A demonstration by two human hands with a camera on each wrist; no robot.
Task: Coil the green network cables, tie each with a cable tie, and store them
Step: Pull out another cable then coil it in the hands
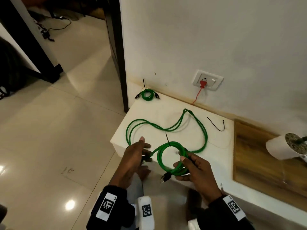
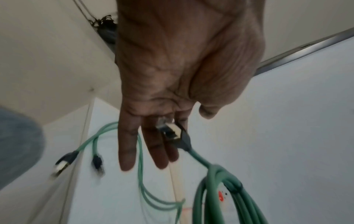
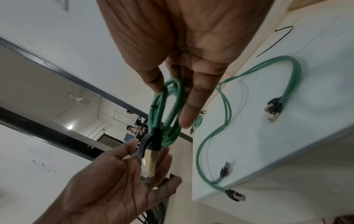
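Observation:
My right hand [image 1: 184,161] grips a green cable coil [image 1: 172,156] at its lower right, above the front edge of a white ledge [image 1: 191,113]. A black cable tie [image 1: 167,137] stands up from the coil's top. One plug [image 3: 149,163] of this coil lies across the straight fingers [image 2: 161,151] of my open left hand [image 1: 144,151]; its other plug [image 1: 166,177] hangs below my right hand. Loose green cables [image 1: 166,128] sprawl over the ledge. A smaller tied coil [image 1: 147,95] lies at the ledge's far corner. A spare black tie [image 1: 217,125] lies to the right.
A red plug [image 1: 202,83] sits in a wall socket behind the ledge. A wooden board [image 1: 259,155] and a tipped white pot [image 1: 285,146] are at the right. A dark door frame [image 1: 119,63] stands left of the ledge, with tiled floor [image 1: 58,130] beyond.

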